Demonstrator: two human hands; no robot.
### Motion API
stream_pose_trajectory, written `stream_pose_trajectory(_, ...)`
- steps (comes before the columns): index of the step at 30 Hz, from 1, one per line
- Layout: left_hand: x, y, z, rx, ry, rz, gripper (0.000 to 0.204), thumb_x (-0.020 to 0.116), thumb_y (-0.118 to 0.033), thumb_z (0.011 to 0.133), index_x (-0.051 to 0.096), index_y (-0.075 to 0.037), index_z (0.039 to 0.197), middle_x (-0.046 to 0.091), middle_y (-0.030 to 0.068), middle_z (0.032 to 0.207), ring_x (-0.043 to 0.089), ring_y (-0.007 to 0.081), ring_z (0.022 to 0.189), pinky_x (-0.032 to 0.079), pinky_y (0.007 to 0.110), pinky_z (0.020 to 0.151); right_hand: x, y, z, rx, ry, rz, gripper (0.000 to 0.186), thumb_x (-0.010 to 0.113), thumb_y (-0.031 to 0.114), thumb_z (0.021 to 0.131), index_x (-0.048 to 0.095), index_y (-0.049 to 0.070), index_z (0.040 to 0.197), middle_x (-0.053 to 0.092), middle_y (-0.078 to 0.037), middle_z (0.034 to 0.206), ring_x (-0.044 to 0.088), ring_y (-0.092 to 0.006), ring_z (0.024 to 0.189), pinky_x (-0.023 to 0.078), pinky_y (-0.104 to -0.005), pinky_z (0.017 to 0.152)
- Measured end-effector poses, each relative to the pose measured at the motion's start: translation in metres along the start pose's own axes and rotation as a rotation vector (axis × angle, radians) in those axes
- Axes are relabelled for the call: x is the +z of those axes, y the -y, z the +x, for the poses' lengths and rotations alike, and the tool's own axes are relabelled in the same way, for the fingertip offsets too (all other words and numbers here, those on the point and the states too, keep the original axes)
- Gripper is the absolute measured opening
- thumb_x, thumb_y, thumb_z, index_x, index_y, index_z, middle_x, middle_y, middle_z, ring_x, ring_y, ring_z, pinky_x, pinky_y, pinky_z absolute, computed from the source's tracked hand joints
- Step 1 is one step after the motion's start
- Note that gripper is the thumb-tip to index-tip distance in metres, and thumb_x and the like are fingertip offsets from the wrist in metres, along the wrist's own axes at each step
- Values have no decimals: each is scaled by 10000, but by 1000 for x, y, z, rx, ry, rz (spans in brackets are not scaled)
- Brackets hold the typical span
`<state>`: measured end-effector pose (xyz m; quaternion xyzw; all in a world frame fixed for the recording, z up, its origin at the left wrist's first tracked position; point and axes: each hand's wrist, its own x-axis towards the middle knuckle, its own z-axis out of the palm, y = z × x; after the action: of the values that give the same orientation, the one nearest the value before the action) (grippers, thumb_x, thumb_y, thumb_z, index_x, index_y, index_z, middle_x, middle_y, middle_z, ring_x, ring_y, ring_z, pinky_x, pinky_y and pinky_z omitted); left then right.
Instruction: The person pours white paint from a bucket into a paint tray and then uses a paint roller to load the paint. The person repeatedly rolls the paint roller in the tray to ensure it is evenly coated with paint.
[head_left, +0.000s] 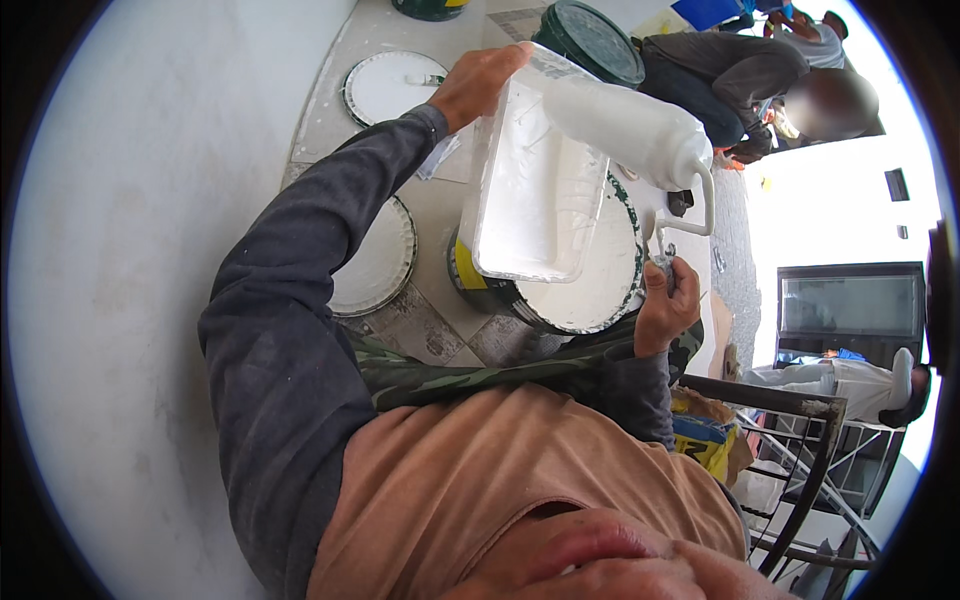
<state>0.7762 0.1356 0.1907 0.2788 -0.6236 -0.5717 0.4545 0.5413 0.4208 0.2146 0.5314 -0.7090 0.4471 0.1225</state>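
Note:
My left hand (478, 85) grips the upper end of a translucent paint tray (525, 230) coated in white paint, which it holds tilted over an open bucket of white paint (585, 305). A white-coated paint roller (630, 135) lies across the upper part of the tray. My right hand (668, 300) is closed on the roller's handle, just right of the bucket's rim. Two paint-smeared white lids (385, 88) rest on the tiles, one near my left hand and the other under my left forearm.
A white wall (130, 250) runs along my left. Ahead are dark green buckets (590, 42) and a crouching co-worker (730, 80), with other people behind. To my right are a metal frame (770, 398), bags (700, 445) and another person (865, 390) in white.

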Motion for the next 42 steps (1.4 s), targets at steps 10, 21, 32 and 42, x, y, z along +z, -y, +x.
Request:
stream_pose_trajectory(10, -1, -2, 0, -34, 12, 34, 596, 446, -556, 950, 678, -15, 1041, 662, 74, 857, 569, 149, 729, 460, 296, 660, -2, -6, -3, -86, -51, 12, 355, 829, 158, 762, 654, -45, 996, 680, -141, 921, 651, -251, 804, 516, -336, 748)
stream_pose_trajectory(21, 0, -2, 0, -29, -5, 39, 601, 444, -569, 950, 681, -22, 1023, 668, 78, 858, 577, 160, 729, 468, 302, 676, -4, -7, -2, -109, -75, 31, 339, 822, 127, 760, 652, -51, 993, 679, -146, 929, 648, -256, 815, 515, -336, 755)
stream_pose_trajectory(32, 2, 3, 3, 25, -21, 74, 619, 418, -594, 936, 682, -34, 962, 666, 95, 835, 593, 184, 712, 478, 326, 655, -7, -9, 1, -134, -122, 72, 318, 802, 89, 772, 654, -56, 1013, 673, -128, 927, 632, -206, 788, 510, -303, 716)
stream_pose_trajectory(42, 3, 3, 3, 10, -25, 79, 608, 422, -578, 934, 679, -27, 955, 667, 106, 824, 592, 187, 713, 475, 338, 655, -5, -13, 1, -118, -135, 78, 312, 805, 95, 772, 658, -58, 1001, 672, -120, 914, 629, -205, 792, 507, -305, 734)
